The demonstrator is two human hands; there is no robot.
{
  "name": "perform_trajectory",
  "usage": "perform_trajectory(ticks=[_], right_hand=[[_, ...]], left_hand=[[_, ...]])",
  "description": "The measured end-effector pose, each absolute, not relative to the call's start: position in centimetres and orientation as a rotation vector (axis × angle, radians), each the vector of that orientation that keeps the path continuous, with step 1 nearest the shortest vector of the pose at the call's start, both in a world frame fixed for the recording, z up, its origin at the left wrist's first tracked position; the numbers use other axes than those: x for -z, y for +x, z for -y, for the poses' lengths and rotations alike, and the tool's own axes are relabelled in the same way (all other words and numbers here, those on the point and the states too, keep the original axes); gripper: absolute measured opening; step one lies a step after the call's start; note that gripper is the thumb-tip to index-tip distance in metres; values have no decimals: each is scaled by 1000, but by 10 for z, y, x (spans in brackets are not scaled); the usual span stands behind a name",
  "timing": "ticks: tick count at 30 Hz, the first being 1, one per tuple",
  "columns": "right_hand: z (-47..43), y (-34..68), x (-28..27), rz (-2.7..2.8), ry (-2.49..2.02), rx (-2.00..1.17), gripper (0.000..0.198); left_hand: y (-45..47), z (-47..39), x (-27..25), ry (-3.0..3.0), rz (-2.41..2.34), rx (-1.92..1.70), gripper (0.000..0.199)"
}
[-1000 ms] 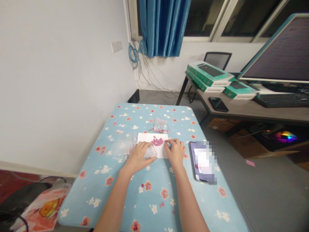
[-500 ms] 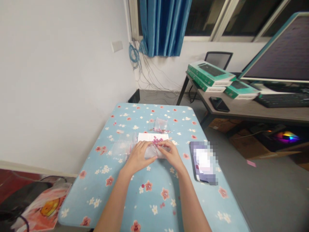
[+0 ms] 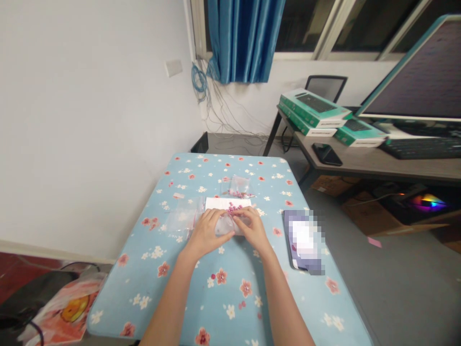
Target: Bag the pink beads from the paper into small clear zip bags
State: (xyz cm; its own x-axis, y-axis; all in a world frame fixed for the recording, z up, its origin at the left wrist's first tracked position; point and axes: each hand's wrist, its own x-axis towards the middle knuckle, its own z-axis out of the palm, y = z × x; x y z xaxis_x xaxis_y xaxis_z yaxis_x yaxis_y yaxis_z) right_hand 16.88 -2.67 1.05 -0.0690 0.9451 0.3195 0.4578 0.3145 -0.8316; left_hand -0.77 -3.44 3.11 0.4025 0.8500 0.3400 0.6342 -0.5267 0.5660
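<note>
A cluster of pink beads (image 3: 234, 208) lies on a white sheet or flat box (image 3: 212, 203). My left hand (image 3: 207, 231) rests over its left part, fingers stretched forward and thumb spread away from them. From the right, my right hand (image 3: 254, 227) reaches in beside the beads, thumb and index finger pinched together. A thin reddish cord (image 3: 233, 225) curves between the hands and seems to run into that pinch; its ends are hidden. Clear plastic bags (image 3: 182, 216) lie left of my left hand. Behind the sheet is a small clear bag (image 3: 240, 183) with more pink beads.
A blue flowered tablecloth (image 3: 187, 307) covers the table. Right of my hands lies a tablet or phone (image 3: 291, 240) with a blurred screen. A desk at the right holds green keyboard boxes (image 3: 313, 110), a black phone (image 3: 327, 154) and a monitor (image 3: 418, 72). A wall borders the left.
My right fingers have shifted slightly to the left by the beads. My left hand stays nearly in place.
</note>
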Motion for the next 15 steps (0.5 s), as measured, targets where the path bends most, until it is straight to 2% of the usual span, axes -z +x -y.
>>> perform_trajectory(ticks=[7, 11, 15], right_hand=[[30, 160, -5, 1932, -1495, -309, 24], [33, 154, -7, 2005, -1533, -246, 26], [33, 154, -7, 1979, -1555, -255, 19]], left_hand=[[-9, 33, -31, 2318, -1311, -871, 45], [-9, 32, -32, 2314, -1327, -877, 43], [-9, 32, -32, 2313, -1334, -883, 42]])
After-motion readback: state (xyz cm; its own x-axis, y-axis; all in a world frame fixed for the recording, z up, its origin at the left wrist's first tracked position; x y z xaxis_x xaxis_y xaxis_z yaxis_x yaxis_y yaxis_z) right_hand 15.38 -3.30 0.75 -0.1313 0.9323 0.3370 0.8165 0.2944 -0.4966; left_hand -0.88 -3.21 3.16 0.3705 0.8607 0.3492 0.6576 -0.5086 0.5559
